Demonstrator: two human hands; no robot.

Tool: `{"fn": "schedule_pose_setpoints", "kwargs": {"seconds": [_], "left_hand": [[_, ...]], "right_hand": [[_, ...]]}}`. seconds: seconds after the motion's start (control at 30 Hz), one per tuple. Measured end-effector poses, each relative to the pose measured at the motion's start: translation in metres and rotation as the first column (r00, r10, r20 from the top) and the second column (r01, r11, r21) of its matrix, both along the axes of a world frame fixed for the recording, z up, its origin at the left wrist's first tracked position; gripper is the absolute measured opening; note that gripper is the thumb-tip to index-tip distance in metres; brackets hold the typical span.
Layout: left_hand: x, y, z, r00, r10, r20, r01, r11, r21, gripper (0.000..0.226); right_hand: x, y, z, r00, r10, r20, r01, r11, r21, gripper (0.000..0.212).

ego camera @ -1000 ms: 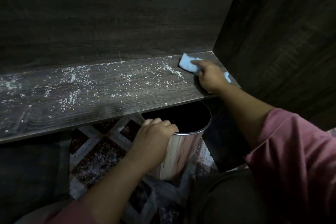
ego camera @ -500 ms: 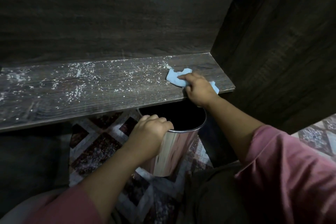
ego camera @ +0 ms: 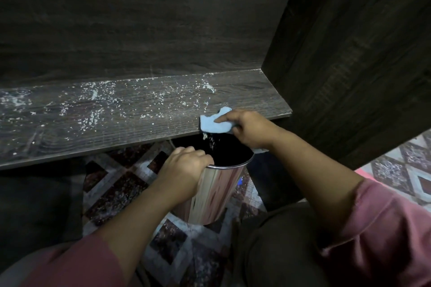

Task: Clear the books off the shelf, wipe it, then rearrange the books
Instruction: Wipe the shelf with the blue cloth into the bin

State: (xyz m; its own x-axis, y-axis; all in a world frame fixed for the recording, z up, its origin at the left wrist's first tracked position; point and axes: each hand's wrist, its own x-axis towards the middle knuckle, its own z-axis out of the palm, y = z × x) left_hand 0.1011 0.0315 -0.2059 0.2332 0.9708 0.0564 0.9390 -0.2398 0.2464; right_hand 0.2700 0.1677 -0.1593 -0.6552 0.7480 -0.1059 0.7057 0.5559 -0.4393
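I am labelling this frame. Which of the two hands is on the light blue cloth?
The right hand, holding the light blue cloth at the front edge of the dark wooden shelf. The left hand grips the rim of the shiny metal bin.

Obs., items off-task. You have a shiny metal bin (ego camera: 217, 196) low at centre: mouth up, inside dark, wall streaked with reflections, leaning slightly. Pale grains (ego camera: 208, 144) hang in mid-air just above its mouth. Beneath and around it, floor (ego camera: 116, 193) tiled in a diamond pattern, dark red-brown and pale grey, speckled; same pattern at far right. Small blue spot (ego camera: 240, 182) on floor just right of bin. Dark shape (ego camera: 35, 212) lower left: cannot identify.
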Motion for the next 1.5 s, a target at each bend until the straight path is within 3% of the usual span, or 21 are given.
{"fn": "schedule_pose_setpoints", "kwargs": {"seconds": [0.1, 0.2, 0.4, 0.57, 0.77, 0.93, 1.1, 1.33, 1.5], "left_hand": [[0.001, 0.001, 0.003, 1.000, 0.001, -0.014, -0.001, 1.000, -0.020, 0.042], [0.001, 0.001, 0.004, 1.000, -0.003, -0.029, 0.003, 1.000, -0.023, 0.041], [0.000, 0.002, 0.001, 1.000, 0.013, 0.003, -0.013, 1.000, -0.021, 0.040], [0.000, 0.001, 0.005, 1.000, 0.012, -0.017, -0.013, 0.999, -0.053, 0.036], [0.000, 0.001, 0.008, 0.999, 0.027, -0.032, -0.030, 0.995, -0.092, 0.037], [-0.001, 0.002, 0.008, 0.999, 0.032, -0.009, -0.033, 0.995, -0.098, 0.039], [-0.006, 0.003, 0.004, 0.997, 0.047, 0.063, -0.042, 0.997, -0.072, 0.041], [-0.012, 0.003, -0.007, 0.988, 0.031, 0.150, -0.038, 0.998, 0.046, 0.042], [-0.015, -0.001, -0.010, 0.989, 0.024, 0.149, -0.030, 0.999, 0.039, 0.047]], "right_hand": [[0.003, 0.005, 0.012, 0.985, -0.100, -0.144, 0.090, 0.993, -0.075, 0.044], [-0.001, 0.021, 0.012, 0.940, -0.212, -0.266, 0.248, 0.963, 0.108, 0.049], [-0.022, 0.032, -0.024, 0.975, -0.215, -0.064, 0.219, 0.974, 0.062, 0.058], [-0.021, 0.028, -0.021, 0.993, -0.118, -0.003, 0.117, 0.992, 0.047, 0.052], [-0.013, -0.003, -0.027, 0.996, -0.032, -0.084, 0.035, 0.999, 0.031, 0.051], [-0.009, 0.000, -0.001, 0.979, -0.085, -0.184, 0.066, 0.992, -0.106, 0.048], [-0.032, 0.047, 0.013, 0.941, -0.142, -0.309, 0.220, 0.946, 0.237, 0.050], [-0.063, 0.076, -0.031, 0.973, -0.183, -0.142, 0.211, 0.954, 0.214, 0.048], [-0.066, 0.075, -0.031, 0.989, -0.134, -0.061, 0.144, 0.967, 0.212, 0.045]]}}
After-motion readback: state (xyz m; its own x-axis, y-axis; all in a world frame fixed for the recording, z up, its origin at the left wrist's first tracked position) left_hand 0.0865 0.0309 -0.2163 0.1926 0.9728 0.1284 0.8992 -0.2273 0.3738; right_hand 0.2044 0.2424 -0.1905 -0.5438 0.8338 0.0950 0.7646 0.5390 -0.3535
